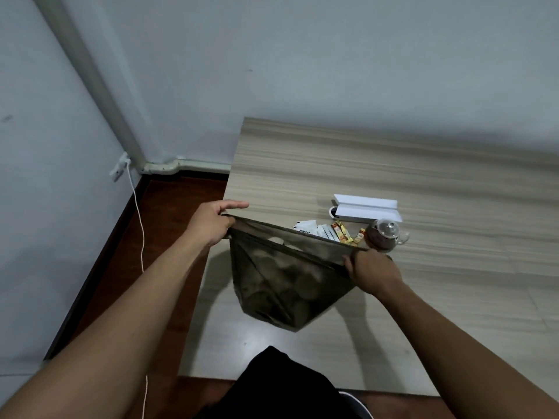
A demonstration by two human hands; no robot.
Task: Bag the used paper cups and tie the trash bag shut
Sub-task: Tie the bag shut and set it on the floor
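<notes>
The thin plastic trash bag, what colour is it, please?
Translucent dark olive-grey trash bag, seen in the head view.

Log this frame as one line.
left hand: grips bag rim | right hand: grips bag rim | trash bag: cups inside, stretched, untied

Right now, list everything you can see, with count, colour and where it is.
trash bag: one, dark translucent, held above the table's left end, rounded shapes inside
table: one, pale wood grain, against the wall
white box: one, mid-table
sachets: several, white and orange, beside the box
glass teapot: one, clear, dark liquid, right of the sachets
white cable: one, from a wall socket to the floor
left hand: grip on the bag's left rim
right hand: grip on the bag's right rim
</notes>
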